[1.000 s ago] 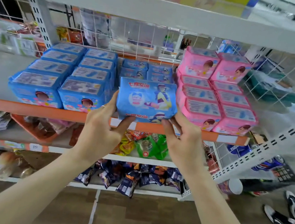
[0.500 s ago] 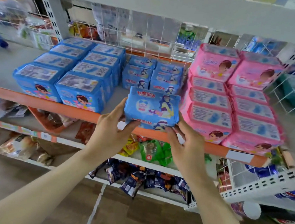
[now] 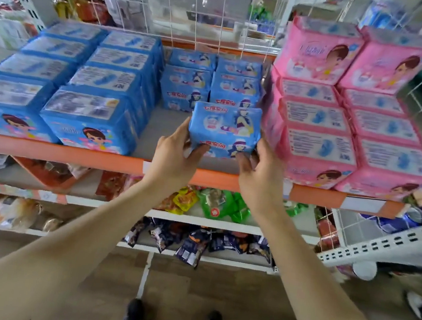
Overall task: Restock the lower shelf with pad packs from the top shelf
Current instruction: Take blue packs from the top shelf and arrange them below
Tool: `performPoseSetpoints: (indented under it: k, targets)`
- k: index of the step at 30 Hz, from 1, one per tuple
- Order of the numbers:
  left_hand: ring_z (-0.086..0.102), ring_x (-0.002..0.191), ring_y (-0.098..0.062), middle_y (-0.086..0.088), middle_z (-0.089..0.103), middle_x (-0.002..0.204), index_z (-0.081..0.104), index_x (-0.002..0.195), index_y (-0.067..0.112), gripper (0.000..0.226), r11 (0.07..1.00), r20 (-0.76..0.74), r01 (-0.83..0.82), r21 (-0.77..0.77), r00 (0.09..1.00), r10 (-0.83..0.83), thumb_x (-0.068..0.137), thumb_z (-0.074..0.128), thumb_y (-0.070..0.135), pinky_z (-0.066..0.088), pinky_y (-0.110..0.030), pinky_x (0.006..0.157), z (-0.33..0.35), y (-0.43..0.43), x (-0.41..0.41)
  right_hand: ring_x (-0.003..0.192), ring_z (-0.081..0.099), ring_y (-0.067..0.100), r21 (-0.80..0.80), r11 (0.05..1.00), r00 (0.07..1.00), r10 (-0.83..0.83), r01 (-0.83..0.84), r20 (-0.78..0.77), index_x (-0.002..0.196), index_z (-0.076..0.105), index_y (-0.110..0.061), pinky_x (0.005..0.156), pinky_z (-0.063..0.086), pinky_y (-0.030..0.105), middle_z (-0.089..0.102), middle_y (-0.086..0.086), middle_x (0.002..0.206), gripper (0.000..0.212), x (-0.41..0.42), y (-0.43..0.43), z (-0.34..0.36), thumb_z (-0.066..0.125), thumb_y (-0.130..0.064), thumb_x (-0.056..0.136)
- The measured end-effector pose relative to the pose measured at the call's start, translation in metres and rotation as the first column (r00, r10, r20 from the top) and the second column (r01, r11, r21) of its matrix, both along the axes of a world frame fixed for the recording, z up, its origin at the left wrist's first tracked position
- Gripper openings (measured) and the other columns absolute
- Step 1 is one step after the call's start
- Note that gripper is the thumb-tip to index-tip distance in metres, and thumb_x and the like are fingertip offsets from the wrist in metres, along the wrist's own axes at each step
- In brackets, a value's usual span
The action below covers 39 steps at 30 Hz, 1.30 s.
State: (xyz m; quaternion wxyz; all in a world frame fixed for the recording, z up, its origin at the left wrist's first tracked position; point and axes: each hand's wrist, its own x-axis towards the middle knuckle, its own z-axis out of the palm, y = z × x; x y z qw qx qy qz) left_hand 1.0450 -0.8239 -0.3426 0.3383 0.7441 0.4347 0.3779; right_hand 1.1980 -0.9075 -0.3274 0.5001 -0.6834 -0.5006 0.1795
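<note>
- Blue pad pack [image 3: 224, 127] now sits deeper in from the shelf [image 3: 73, 154] lip than a second ago.
- Left hand [image 3: 172, 153] and right hand [image 3: 258, 170] clasp its lower corners, thumbs in front.
- Red "七度空间" print on its face; pink stack [image 3: 319, 146] just beside, right.
- Behind: matching blue packs [image 3: 213, 86], same lettering.

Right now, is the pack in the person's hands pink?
No, the pack held between the left hand and the right hand is blue.
</note>
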Motion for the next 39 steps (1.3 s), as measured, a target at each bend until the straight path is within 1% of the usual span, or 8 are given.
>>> performPoseSetpoints:
  k: [7,13,18,25,30,34,36,39]
  targets:
    - [0.065,0.110,0.001,0.023,0.066,0.113,0.051,0.139,0.025,0.051,0.995,0.034,0.091,-0.029,0.995,-0.090,0.090,0.068,0.025,0.057,-0.034,0.095,-0.014,0.033,0.013,0.106,0.065,0.020,-0.021,0.990,0.991,-0.137,0.137,-0.002,0.133,0.056,-0.006,0.095,0.052,0.043,0.069,0.006,0.115,0.037,0.007,0.026,-0.012,0.060,-0.004,0.096]
    - [0.065,0.113,-0.009,0.007,0.069,0.125,0.051,0.140,0.020,0.052,0.995,0.000,0.083,-0.059,0.997,-0.083,0.092,0.071,0.023,0.056,-0.034,0.095,-0.024,0.052,0.020,0.113,0.063,0.018,-0.073,0.986,0.988,-0.153,0.152,-0.009,0.132,0.056,-0.009,0.100,0.050,0.041,0.069,0.003,0.117,0.036,0.012,0.047,-0.023,0.058,-0.004,0.097]
    - [0.060,0.123,-0.025,0.002,0.065,0.133,0.045,0.146,0.022,0.057,0.992,-0.048,0.058,-0.112,0.997,-0.064,0.094,0.068,0.029,0.054,-0.045,0.099,-0.030,0.059,0.030,0.114,0.062,0.021,-0.083,0.981,0.984,-0.178,0.175,-0.033,0.131,0.056,-0.007,0.102,0.048,0.044,0.068,0.006,0.118,0.035,0.017,0.062,-0.033,0.056,-0.001,0.097]
    - [0.060,0.120,-0.014,0.003,0.064,0.133,0.046,0.144,0.021,0.055,0.988,-0.018,0.049,-0.143,0.998,-0.052,0.094,0.069,0.027,0.045,-0.009,0.081,-0.030,0.072,0.043,0.115,0.062,0.020,-0.084,0.976,0.978,-0.205,0.202,-0.037,0.136,0.053,-0.004,0.099,0.050,0.034,0.067,0.010,0.122,0.042,0.026,0.079,-0.034,0.052,0.005,0.095]
    - [0.058,0.126,-0.020,-0.004,0.063,0.135,0.047,0.144,0.014,0.055,0.988,0.014,0.035,-0.148,0.999,-0.033,0.094,0.069,0.019,0.052,-0.039,0.101,-0.023,0.075,0.052,0.122,0.059,0.023,-0.114,0.970,0.973,-0.222,0.214,-0.058,0.136,0.053,-0.002,0.102,0.050,0.036,0.066,0.012,0.126,0.046,0.031,0.091,-0.029,0.050,0.010,0.091]
    - [0.058,0.126,-0.022,-0.005,0.062,0.135,0.045,0.144,0.014,0.057,0.986,-0.004,0.028,-0.164,1.000,-0.029,0.093,0.069,0.019,0.052,-0.037,0.100,-0.020,0.076,0.055,0.125,0.057,0.023,-0.151,0.969,0.971,-0.215,0.198,-0.108,0.138,0.052,-0.002,0.105,0.048,0.040,0.064,0.013,0.129,0.055,0.031,0.090,-0.022,0.048,0.017,0.087]
    - [0.059,0.123,-0.020,-0.003,0.062,0.135,0.045,0.144,0.016,0.061,0.987,-0.040,0.013,-0.161,0.999,-0.020,0.091,0.073,0.024,0.049,-0.026,0.092,-0.023,0.073,0.052,0.133,0.050,0.023,-0.184,0.961,0.969,-0.225,0.205,-0.099,0.147,0.041,-0.005,0.112,0.040,0.035,0.057,0.012,0.139,0.063,0.029,0.087,-0.021,0.051,0.014,0.088]
    - [0.060,0.119,-0.020,-0.003,0.063,0.133,0.041,0.144,0.018,0.072,0.984,-0.073,-0.004,-0.176,0.997,-0.009,0.084,0.079,0.030,0.048,-0.026,0.085,-0.031,0.068,0.049,0.142,0.038,0.022,-0.226,0.941,0.962,-0.269,0.252,-0.046,0.158,0.011,-0.009,0.105,0.022,0.005,0.042,0.011,0.153,0.086,0.018,0.082,-0.023,0.061,0.003,0.090]
